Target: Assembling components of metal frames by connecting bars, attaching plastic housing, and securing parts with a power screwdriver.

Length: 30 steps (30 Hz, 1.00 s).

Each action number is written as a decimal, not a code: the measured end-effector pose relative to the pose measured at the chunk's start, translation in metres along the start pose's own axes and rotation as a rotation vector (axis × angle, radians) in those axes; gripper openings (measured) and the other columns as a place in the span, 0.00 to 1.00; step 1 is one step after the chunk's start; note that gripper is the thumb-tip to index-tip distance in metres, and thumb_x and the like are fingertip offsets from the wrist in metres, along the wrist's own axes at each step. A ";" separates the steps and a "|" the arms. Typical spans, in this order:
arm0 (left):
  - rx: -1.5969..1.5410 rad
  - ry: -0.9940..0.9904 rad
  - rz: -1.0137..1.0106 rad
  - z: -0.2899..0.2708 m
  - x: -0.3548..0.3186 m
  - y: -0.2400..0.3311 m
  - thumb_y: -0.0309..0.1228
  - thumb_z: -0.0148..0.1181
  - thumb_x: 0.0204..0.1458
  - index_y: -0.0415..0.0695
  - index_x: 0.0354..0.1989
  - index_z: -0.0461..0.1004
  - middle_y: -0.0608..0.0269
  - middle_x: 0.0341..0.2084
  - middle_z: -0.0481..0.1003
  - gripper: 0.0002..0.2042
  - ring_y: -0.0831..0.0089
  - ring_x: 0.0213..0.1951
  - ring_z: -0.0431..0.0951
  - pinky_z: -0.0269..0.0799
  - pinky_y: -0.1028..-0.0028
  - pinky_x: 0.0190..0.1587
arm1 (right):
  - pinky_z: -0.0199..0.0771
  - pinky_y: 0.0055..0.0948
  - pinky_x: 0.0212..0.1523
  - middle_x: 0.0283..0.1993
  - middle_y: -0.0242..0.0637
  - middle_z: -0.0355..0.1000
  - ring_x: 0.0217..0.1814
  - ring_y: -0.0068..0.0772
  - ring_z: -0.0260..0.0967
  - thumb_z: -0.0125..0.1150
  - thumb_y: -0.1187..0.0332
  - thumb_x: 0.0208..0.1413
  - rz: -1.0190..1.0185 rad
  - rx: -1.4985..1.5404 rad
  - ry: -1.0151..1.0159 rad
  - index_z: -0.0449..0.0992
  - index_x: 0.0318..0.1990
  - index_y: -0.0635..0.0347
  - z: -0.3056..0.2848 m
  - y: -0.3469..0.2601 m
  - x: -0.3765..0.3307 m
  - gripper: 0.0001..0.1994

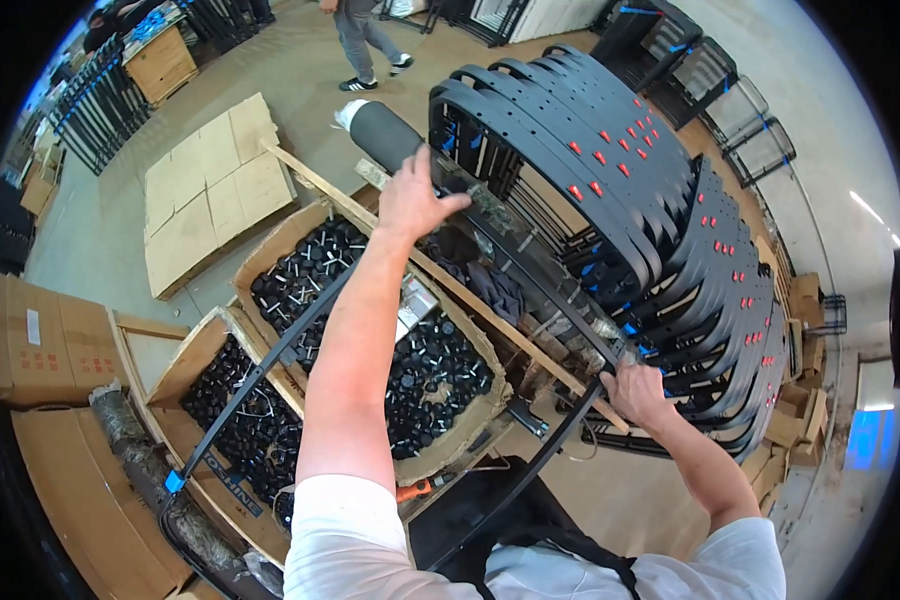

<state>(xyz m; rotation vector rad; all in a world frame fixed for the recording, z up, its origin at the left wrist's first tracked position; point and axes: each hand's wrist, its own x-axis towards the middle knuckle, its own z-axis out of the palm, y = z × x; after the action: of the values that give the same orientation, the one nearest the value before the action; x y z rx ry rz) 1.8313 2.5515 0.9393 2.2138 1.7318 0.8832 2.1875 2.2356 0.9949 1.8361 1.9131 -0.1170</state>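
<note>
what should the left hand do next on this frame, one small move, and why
I'd probably close the left hand more firmly on the black frame: the thumb looks spread wide, while the right hand grips near a corner, and one side slants over open cardboard boxes, so a fuller hold might steady it.
</note>
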 end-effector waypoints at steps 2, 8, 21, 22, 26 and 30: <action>0.004 -0.043 0.011 -0.014 0.004 -0.016 0.52 0.70 0.53 0.39 0.69 0.64 0.40 0.51 0.79 0.40 0.45 0.54 0.80 0.75 0.52 0.59 | 0.80 0.45 0.29 0.25 0.50 0.79 0.28 0.50 0.81 0.53 0.50 0.68 0.010 0.020 0.011 0.78 0.37 0.68 0.004 0.009 0.000 0.24; -0.002 0.334 -0.509 -0.045 -0.006 -0.102 0.53 0.66 0.56 0.40 0.61 0.72 0.43 0.52 0.80 0.33 0.47 0.52 0.82 0.76 0.54 0.56 | 0.80 0.45 0.30 0.25 0.50 0.79 0.28 0.51 0.80 0.54 0.50 0.67 -0.010 0.042 0.030 0.78 0.35 0.66 0.004 0.003 0.002 0.23; 0.160 0.349 -0.568 -0.070 -0.040 -0.154 0.42 0.58 0.64 0.39 0.54 0.77 0.43 0.47 0.80 0.19 0.47 0.49 0.81 0.77 0.51 0.52 | 0.80 0.45 0.30 0.25 0.50 0.79 0.28 0.51 0.81 0.56 0.50 0.66 -0.006 0.060 0.039 0.79 0.34 0.65 -0.003 0.000 0.008 0.23; 0.085 0.178 -0.364 -0.073 -0.049 -0.136 0.41 0.57 0.64 0.40 0.53 0.78 0.43 0.45 0.80 0.17 0.47 0.49 0.81 0.77 0.50 0.51 | 0.80 0.45 0.30 0.25 0.50 0.79 0.28 0.51 0.81 0.56 0.50 0.66 -0.014 0.048 0.028 0.79 0.32 0.64 -0.005 0.006 0.005 0.23; 0.113 0.022 -0.228 -0.109 -0.129 -0.095 0.46 0.58 0.64 0.43 0.53 0.77 0.46 0.44 0.81 0.19 0.46 0.46 0.81 0.76 0.51 0.50 | 0.81 0.41 0.34 0.30 0.48 0.80 0.35 0.46 0.82 0.59 0.52 0.64 -0.137 -0.086 -0.190 0.79 0.29 0.61 -0.045 -0.006 0.026 0.20; 0.189 -0.145 -0.439 -0.122 -0.206 -0.103 0.50 0.59 0.62 0.39 0.48 0.81 0.46 0.43 0.82 0.23 0.49 0.47 0.81 0.73 0.52 0.52 | 0.78 0.41 0.36 0.39 0.37 0.74 0.40 0.41 0.75 0.61 0.72 0.51 -0.497 -0.073 0.358 0.77 0.41 0.59 -0.119 -0.075 0.108 0.09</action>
<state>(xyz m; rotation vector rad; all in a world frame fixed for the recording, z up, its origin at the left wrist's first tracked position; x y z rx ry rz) 1.6510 2.3653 0.9180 1.8237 2.1777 0.4627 2.0843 2.3737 1.0371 1.3653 2.5556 0.1275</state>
